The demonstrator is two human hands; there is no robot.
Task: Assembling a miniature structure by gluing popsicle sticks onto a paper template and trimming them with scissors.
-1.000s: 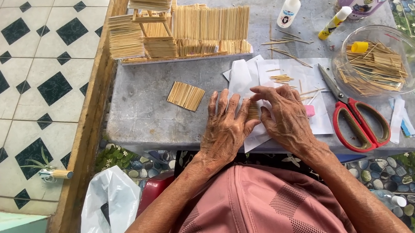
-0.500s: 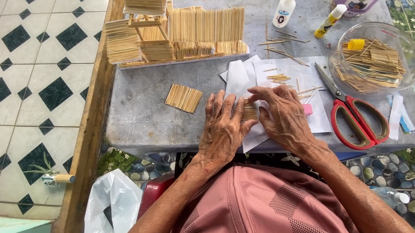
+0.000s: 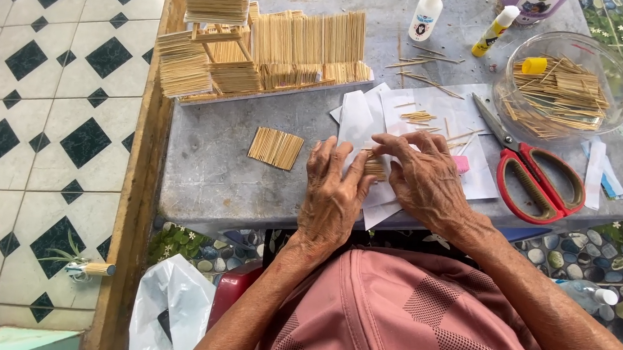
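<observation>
My left hand [image 3: 333, 191] and my right hand [image 3: 423, 176] lie side by side on white paper sheets [image 3: 362, 120] on a grey table [image 3: 211, 169]. Between their fingertips sits a small flat panel of thin wooden sticks [image 3: 374, 166]; both hands press on it and hide most of it. A finished stick panel [image 3: 276, 147] lies on the table just left of my left hand. A few loose sticks [image 3: 419, 117] rest on the paper beyond my right hand.
Stacks of stick panels [image 3: 261, 49] fill the far left of the table. Red-handled scissors [image 3: 535, 178] lie to the right, near a clear bowl of sticks [image 3: 565, 86]. Two glue bottles [image 3: 426, 15] stand at the back. The table's front edge is under my wrists.
Both hands stay on the small stick panel; the fingers have shifted only slightly. The view has drifted a little.
</observation>
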